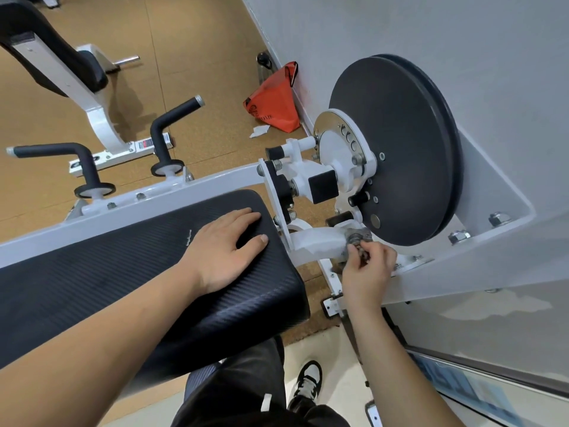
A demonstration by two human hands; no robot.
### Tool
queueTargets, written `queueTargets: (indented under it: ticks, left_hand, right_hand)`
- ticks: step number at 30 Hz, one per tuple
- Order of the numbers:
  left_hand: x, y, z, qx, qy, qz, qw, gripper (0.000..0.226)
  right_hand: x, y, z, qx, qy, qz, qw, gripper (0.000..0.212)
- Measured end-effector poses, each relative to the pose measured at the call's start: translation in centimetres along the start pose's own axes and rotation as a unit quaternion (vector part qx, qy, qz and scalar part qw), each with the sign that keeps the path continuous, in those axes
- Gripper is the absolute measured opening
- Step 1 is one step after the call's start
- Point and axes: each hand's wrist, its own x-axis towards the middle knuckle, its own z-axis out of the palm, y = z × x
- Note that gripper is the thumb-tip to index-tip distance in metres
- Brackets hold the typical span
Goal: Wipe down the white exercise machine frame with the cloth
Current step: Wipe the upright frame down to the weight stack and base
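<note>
The white exercise machine frame (pixel 191 188) runs from the left to a pivot beside a large black disc (pixel 400 149). My left hand (pixel 221 245) rests flat on the black padded seat (pixel 138 272), fingers straight. My right hand (pixel 366 272) grips a small grey crumpled cloth (pixel 357 238) and presses it against the curved white frame arm (pixel 317 243) just below the disc. Most of the cloth is hidden in my fingers.
Two black-grip handles (pixel 172 118) rise from the frame at the left. Another bench (pixel 61 63) stands behind. An orange bag (pixel 277 103), a dark bottle (pixel 264 64) and a white scrap (pixel 259 131) lie on the cork floor by the wall. My shoe (pixel 308 380) is below.
</note>
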Motion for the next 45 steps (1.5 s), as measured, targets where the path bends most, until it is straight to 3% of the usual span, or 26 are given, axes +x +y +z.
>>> queueTargets:
  ticks: [4, 8, 10, 13, 15, 21, 26, 28, 30, 32, 34, 38, 42, 45]
  left_hand:
    - [0.0, -0.1, 0.1, -0.001, 0.002, -0.002, 1.0, 0.083]
    - [0.1, -0.1, 0.0, -0.001, -0.002, -0.002, 1.0, 0.084]
    - [0.1, -0.1, 0.0, -0.002, -0.005, -0.003, 1.0, 0.084]
    - [0.1, -0.2, 0.1, -0.002, 0.0, -0.004, 1.0, 0.083]
    - [0.0, -0.1, 0.1, -0.001, 0.0, -0.005, 1.0, 0.083]
    - [0.0, -0.1, 0.1, -0.002, -0.001, -0.008, 1.0, 0.083]
    - [0.1, -0.1, 0.1, -0.001, 0.005, -0.005, 1.0, 0.081]
    - [0.1, -0.1, 0.1, 0.004, 0.004, -0.005, 1.0, 0.08]
    - [0.0, 0.0, 0.1, 0.003, 0.004, -0.005, 1.0, 0.081]
    - [0.0, 0.0, 0.0, 0.002, 0.0, -0.006, 1.0, 0.082]
    - [-0.1, 0.1, 0.0, 0.001, 0.0, -0.007, 1.0, 0.082]
    - [0.0, 0.0, 0.0, 0.003, 0.003, -0.007, 1.0, 0.082]
    - [0.1, -0.1, 0.0, 0.001, 0.007, -0.002, 1.0, 0.08]
    - [0.1, -0.1, 0.1, 0.0, 0.008, -0.004, 1.0, 0.08]
  right_hand:
    - [-2.3, -2.0, 2.6, 0.0, -0.02, -0.043, 0.999, 0.008]
    - [-3.2, -2.2, 3.2, -0.051, -0.082, -0.175, 0.98, 0.012]
    - [-1.8, -1.7, 2.4, -0.047, -0.079, -0.156, 0.984, 0.016]
    - [-1.1, -1.9, 2.4, -0.004, -0.028, -0.06, 0.998, 0.016]
    - [-2.3, -2.4, 3.6, -0.022, -0.022, -0.093, 0.995, 0.013]
    - [-1.9, -0.9, 2.1, -0.044, -0.117, -0.203, 0.971, 0.011]
    - [0.0, 0.1, 0.9, -0.016, 0.008, -0.021, 1.0, 0.008]
    - [-1.1, -1.7, 2.5, -0.016, -0.013, -0.051, 0.999, 0.004]
    - [-2.8, -2.5, 3.9, -0.025, -0.052, -0.182, 0.982, 0.008]
    - [-2.5, -2.4, 3.7, -0.02, -0.092, -0.254, 0.963, 0.011]
    - [-0.6, -1.5, 2.4, -0.037, -0.122, -0.247, 0.961, 0.011]
    - [2.6, -0.2, 0.4, -0.051, -0.041, -0.053, 0.996, 0.008]
    - [0.6, -1.4, 1.7, -0.073, -0.015, -0.057, 0.996, 0.012]
    - [-1.8, -1.7, 2.6, -0.066, -0.064, -0.207, 0.974, 0.014]
